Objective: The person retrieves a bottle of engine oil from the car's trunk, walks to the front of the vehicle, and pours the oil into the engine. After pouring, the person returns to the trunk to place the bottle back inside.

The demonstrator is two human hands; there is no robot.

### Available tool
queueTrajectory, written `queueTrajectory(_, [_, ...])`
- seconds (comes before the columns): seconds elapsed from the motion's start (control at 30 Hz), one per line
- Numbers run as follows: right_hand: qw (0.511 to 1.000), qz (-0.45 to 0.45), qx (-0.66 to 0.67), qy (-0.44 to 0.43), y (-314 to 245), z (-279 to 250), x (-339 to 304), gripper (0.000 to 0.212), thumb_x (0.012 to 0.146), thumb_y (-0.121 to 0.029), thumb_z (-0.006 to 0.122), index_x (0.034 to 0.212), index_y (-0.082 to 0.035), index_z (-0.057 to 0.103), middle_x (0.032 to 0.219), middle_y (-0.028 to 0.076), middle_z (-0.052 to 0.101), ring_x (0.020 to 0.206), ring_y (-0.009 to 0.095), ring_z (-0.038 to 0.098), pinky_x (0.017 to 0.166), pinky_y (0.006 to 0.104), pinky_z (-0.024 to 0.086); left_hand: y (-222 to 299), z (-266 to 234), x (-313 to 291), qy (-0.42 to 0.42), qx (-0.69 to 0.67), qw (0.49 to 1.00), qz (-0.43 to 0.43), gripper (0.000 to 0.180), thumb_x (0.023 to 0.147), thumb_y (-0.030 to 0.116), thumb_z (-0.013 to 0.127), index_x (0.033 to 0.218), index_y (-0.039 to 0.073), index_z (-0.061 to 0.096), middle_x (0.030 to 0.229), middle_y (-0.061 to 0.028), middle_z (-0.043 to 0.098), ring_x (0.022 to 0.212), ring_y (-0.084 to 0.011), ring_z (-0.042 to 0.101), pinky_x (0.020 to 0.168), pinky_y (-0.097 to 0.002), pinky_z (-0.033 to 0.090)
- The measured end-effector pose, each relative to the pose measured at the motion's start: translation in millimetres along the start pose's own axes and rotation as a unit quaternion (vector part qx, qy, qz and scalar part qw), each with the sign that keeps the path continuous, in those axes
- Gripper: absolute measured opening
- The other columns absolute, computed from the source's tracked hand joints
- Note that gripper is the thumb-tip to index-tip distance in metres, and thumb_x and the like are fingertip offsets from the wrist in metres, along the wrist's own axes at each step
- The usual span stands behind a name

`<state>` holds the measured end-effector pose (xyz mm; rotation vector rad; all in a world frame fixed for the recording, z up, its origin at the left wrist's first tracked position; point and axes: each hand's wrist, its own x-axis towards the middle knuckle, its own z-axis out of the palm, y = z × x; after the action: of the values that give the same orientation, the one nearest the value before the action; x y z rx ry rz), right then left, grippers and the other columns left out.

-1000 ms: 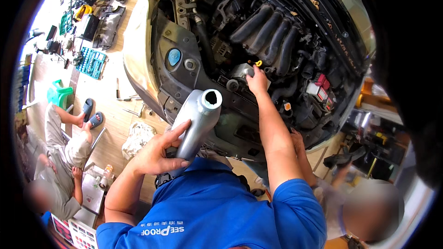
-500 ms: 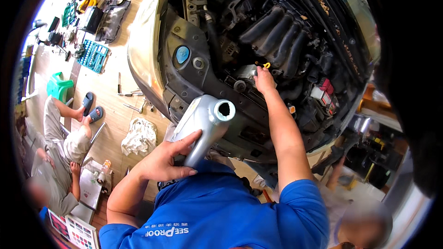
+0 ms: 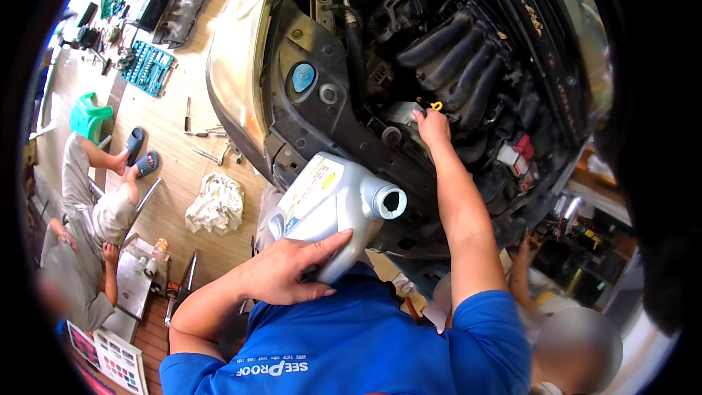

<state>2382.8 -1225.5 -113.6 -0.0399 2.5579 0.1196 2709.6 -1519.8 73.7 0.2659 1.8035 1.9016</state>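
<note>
My left hand (image 3: 303, 267) grips a grey plastic oil jug (image 3: 329, 201) by its handle, thumb and fingers wrapped round it. The jug leans, its uncapped round mouth (image 3: 395, 204) turned up and to the right, in front of the car. My right hand (image 3: 433, 126) reaches into the engine bay with its fingers closed at the engine's metal cover (image 3: 404, 112). A small dark piece shows at the fingertips; its kind is unclear. Just beyond these fingers is the yellow dipstick loop (image 3: 436, 105). Black intake pipes (image 3: 457, 58) lie further back.
A blue cap (image 3: 302, 77) sits on the bay's front left. A battery (image 3: 512, 159) with a red cover is at right. On the floor at left are a white cloth (image 3: 216, 203), a teal socket set (image 3: 148, 67) and loose tools. One person sits left; another (image 3: 578, 351) is at lower right.
The jug has moved right and nearer to me, turning so that more of its label shows. My right hand keeps its place on the engine while the whole view shifts slightly.
</note>
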Motion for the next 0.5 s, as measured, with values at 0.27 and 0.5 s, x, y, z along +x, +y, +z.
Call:
queueTrajectory(0.27, [0.982, -0.18, 0.023, 0.047, 26.8, 12.4, 2.5, 0.051, 0.084, -0.017, 0.072, 0.131, -0.006, 0.054, 0.116, 0.023, 0.062, 0.111, 0.038, 0.059, 0.093, 0.0465, 0.048, -0.8, -5.8, 1.8, -0.012, 0.015, 1.0, 0.019, 0.093, 0.079, 0.021, 0.076, 0.155, 0.013, 0.023, 0.085, -0.0189, 0.065, 0.077, -0.0378, 0.065, 0.071, -0.0423, 0.051])
queueTrajectory(0.5, [0.981, -0.187, -0.017, 0.036, 21.9, 7.2, 3.2, 0.049, 0.085, -0.018, 0.071, 0.128, -0.004, 0.054, 0.112, 0.023, 0.064, 0.109, 0.039, 0.06, 0.091, 0.0468, 0.049, 0.6, -7.0, 1.3, -0.015, 0.016, 1.0, 0.016, 0.093, 0.078, 0.02, 0.076, 0.155, 0.013, 0.024, 0.084, -0.019, 0.065, 0.077, -0.0385, 0.065, 0.07, -0.0426, 0.051])
